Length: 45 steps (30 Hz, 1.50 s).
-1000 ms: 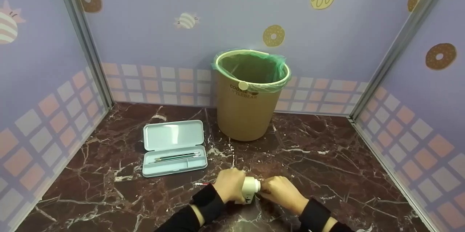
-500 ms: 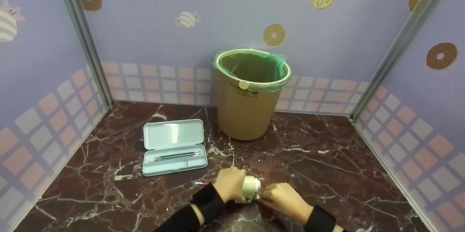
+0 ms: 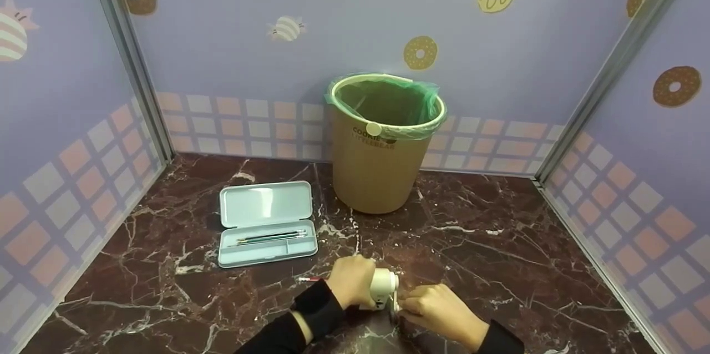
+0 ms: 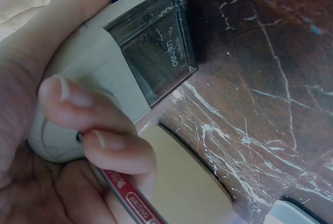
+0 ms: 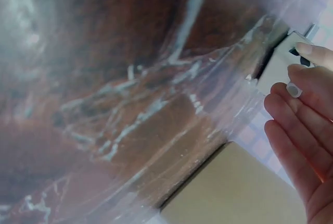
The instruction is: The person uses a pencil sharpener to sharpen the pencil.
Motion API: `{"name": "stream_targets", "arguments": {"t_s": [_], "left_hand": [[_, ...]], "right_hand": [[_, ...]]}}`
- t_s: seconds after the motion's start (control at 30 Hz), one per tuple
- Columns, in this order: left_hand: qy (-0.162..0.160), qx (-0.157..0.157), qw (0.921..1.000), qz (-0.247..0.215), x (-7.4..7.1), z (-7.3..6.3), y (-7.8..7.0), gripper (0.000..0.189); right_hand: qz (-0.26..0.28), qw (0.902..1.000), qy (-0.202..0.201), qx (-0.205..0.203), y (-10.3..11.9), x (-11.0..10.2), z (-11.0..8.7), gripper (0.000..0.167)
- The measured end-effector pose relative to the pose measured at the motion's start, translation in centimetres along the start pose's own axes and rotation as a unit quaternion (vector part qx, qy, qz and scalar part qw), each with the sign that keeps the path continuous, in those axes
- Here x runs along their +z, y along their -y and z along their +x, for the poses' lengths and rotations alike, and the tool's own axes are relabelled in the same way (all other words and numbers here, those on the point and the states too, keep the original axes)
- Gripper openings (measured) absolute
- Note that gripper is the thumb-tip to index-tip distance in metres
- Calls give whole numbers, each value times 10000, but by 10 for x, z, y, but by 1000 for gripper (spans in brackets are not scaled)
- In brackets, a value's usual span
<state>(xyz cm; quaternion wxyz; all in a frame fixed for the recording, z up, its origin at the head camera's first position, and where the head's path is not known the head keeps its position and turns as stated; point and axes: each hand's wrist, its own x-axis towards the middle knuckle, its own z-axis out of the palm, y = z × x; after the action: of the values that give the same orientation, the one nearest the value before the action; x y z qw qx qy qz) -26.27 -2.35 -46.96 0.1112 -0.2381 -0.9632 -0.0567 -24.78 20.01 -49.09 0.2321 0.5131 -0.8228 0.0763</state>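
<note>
My left hand (image 3: pixel 350 282) grips a white crank pencil sharpener (image 3: pixel 384 284) lying on its side on the table. In the left wrist view, its dark see-through shavings drawer (image 4: pixel 156 49) faces outward. A red pencil (image 4: pixel 136 203) runs out from the sharpener past my curled left fingers; its white end shows left of the hand in the head view. At the other end, my right hand (image 3: pixel 438 309) pinches the small white knob (image 5: pixel 294 90) of the sharpener's crank handle between thumb and fingers. The pencil's tip is hidden inside the sharpener.
A light-blue pencil box (image 3: pixel 265 207) lies with its lid up at the left, a few pencils (image 3: pixel 272 237) inside. Behind stands a tan waste bin (image 3: pixel 377 176) with a green liner. Patterned panels (image 3: pixel 233 65) enclose the dark marbled table (image 3: pixel 488 254).
My right hand has swung the crank round, moving from beside the sharpener's end down toward me and slightly right. The left hand and sharpener stay in place.
</note>
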Motion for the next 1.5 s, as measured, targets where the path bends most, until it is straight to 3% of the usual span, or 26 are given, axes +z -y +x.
{"name": "stream_targets", "arguments": {"t_s": [0.37, 0.87, 1.27, 1.5], "left_hand": [[80, -48, 10000, 25, 3, 1, -1, 53], [107, -41, 9999, -30, 2, 2, 0, 51], [142, -58, 9999, -33, 2, 3, 0, 52], [154, -27, 9999, -26, 1, 3, 1, 53]], "right_hand": [[83, 9994, -289, -139, 4, -16, 0, 14], [107, 9985, -538, 82, -6, -40, 13, 21], [433, 9964, -670, 293, -15, -38, 18, 18], [347, 9957, -778, 356, -17, -37, 20, 19]]}}
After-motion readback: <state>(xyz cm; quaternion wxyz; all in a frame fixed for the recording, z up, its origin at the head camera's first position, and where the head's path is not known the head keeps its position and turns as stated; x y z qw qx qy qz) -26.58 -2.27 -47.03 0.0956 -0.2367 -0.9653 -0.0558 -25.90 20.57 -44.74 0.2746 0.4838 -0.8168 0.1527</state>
